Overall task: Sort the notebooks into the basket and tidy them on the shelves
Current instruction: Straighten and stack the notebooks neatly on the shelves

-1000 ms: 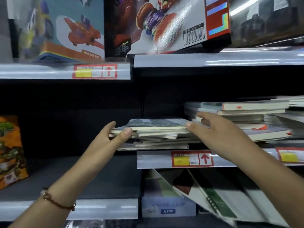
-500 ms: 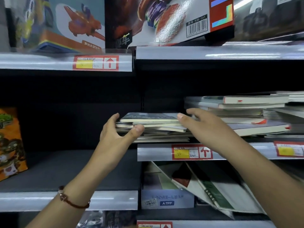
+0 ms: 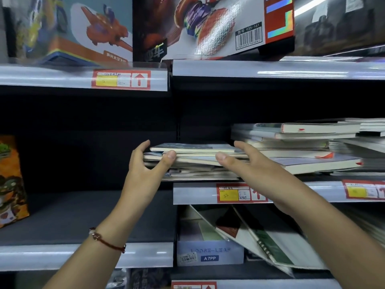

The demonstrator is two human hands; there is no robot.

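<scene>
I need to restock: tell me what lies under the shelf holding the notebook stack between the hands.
Under that shelf a Loose-Leaf A7PP box stands at left, with notebooks leaning against it. The right forearm covers whatever is further right; the back is too dark to see.

You have open room on the dark shelf (image 3: 87,215) at centre left; the taller stack (image 3: 302,147) crowds the right.
</scene>
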